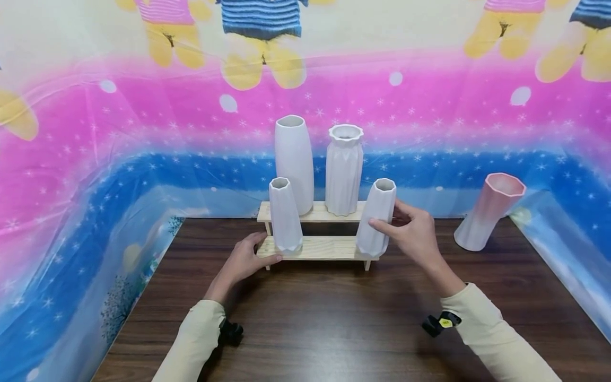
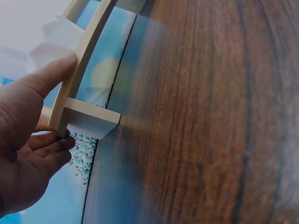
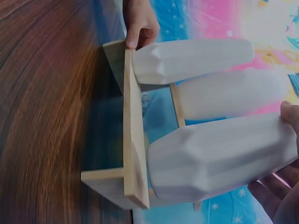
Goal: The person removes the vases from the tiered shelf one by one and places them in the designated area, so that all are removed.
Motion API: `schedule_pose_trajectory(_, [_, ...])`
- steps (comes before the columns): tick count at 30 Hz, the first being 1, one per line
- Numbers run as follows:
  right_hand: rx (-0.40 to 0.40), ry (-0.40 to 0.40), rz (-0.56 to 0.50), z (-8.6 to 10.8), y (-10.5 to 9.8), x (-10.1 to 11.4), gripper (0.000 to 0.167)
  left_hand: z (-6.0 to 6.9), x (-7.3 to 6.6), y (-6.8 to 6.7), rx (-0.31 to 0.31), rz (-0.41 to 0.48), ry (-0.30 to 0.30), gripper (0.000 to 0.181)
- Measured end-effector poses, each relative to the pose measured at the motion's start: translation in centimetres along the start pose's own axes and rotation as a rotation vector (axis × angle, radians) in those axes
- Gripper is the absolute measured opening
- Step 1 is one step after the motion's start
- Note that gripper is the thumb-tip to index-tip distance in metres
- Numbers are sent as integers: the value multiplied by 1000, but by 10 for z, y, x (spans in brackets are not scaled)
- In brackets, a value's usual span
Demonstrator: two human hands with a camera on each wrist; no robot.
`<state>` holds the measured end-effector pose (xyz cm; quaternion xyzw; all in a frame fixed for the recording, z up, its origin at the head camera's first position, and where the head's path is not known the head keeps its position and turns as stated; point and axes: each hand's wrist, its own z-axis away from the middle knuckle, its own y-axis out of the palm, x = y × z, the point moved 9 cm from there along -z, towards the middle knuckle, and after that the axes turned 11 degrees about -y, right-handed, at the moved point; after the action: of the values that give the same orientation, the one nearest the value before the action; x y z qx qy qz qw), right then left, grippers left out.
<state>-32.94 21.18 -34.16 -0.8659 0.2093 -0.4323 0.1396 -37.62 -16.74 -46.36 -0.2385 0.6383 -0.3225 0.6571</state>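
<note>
A two-tier light wooden stand [image 1: 329,248] sits on the table. The left hand [image 1: 245,258] grips the left end of its lower shelf, thumb on top and fingers beneath, as the left wrist view shows. With thumb and fingers, the right hand [image 1: 414,234] holds a white faceted vase [image 1: 377,220] at the right end of the lower shelf. A similar white vase [image 1: 286,217] stands on that shelf's left part. On the upper tier are a tall smooth white vase [image 1: 294,164] and a white vase with a scalloped rim [image 1: 344,172].
A pink-and-white vase [image 1: 489,212] stands on the dark wooden table [image 1: 334,329] at the right, beyond the right hand. Behind the table hangs a colourful printed cloth [image 1: 425,116], which also runs along both sides.
</note>
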Motion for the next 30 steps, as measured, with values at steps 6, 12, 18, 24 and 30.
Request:
schedule_pose_trajectory(6, [-35,-9,52,1,-18,-5,66,-1,1,1,5,-1,-7,100])
schedule_pose_trajectory(12, [-77,24,46,4,-37,-13,64,-1,1,1,8,-2,-4,100])
schedule_pose_trajectory(18, [-103,61,46,5,-50,-24,67,-1,1,1,4,-13,0,99])
schedule_pose_trajectory(24, [-113,90,61,5,-61,-40,69,-1,2,1,6,-15,-9,99])
schedule_pose_trajectory(30, [-117,100,125,6,-74,-56,72,-2,2,1,9,-13,-16,99])
